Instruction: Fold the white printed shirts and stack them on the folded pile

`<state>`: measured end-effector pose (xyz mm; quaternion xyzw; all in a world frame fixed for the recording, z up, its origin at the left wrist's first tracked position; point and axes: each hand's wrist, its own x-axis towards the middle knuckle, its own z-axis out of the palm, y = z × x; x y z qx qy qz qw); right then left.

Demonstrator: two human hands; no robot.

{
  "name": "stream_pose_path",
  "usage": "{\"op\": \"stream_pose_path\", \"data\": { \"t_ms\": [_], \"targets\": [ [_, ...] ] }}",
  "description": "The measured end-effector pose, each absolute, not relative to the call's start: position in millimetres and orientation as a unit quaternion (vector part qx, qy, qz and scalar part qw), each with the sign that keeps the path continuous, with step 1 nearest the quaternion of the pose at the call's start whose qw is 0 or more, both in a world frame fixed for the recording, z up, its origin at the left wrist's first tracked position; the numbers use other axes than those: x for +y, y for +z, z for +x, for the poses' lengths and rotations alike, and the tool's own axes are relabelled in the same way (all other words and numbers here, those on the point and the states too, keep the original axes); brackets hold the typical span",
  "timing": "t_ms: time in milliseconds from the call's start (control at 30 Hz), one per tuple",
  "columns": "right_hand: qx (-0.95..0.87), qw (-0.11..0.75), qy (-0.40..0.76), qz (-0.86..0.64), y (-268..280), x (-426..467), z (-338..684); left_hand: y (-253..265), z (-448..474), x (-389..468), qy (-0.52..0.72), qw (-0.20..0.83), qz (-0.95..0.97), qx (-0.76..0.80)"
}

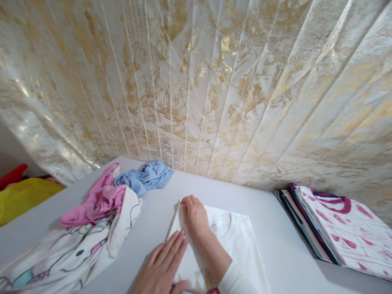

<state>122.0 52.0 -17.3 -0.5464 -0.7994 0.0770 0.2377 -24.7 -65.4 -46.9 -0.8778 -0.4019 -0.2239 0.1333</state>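
A white T-shirt (245, 245) lies partly folded on the table, its neckline and collar label facing up. My right hand (195, 216) reaches across it, with fingers curled and closed on the fabric at its far left corner. My left hand (162, 265) rests flat along the shirt's left edge, fingers stretched out. A brownish print shows on the shirt near the bottom of the view, partly hidden by my right forearm.
On the left lie a crumpled pink-and-white printed garment (94, 241) and a blue garment (147, 177). A stack of folded clothes (352, 228) stands at the right. Behind the white table (232, 192) hangs a gold-patterned curtain (196, 81). Yellow cloth (27, 198) shows beyond the left edge.
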Motion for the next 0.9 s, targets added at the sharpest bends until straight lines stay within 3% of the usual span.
{"op": "stream_pose_path", "data": {
  "t_ms": [233,533,767,900],
  "targets": [
    [-0.815,0.230,0.029,-0.531,-6.7,42.0,126.8,-46.7,-25.3,-75.9,-0.249,0.127,-0.844,-0.458],
    [-0.822,0.278,0.065,-0.492,-21.5,19.9,138.0,-32.9,-35.2,-55.7,-0.292,-0.039,-0.766,-0.571],
    [-0.814,0.283,0.083,-0.501,-25.4,21.4,139.1,-9.8,-19.9,-34.5,-0.256,-0.034,-0.767,-0.587],
    [-0.812,0.282,0.081,-0.505,-24.3,20.8,139.1,-7.8,-18.2,-28.4,-0.249,-0.164,-0.739,-0.604]
  ]
}}
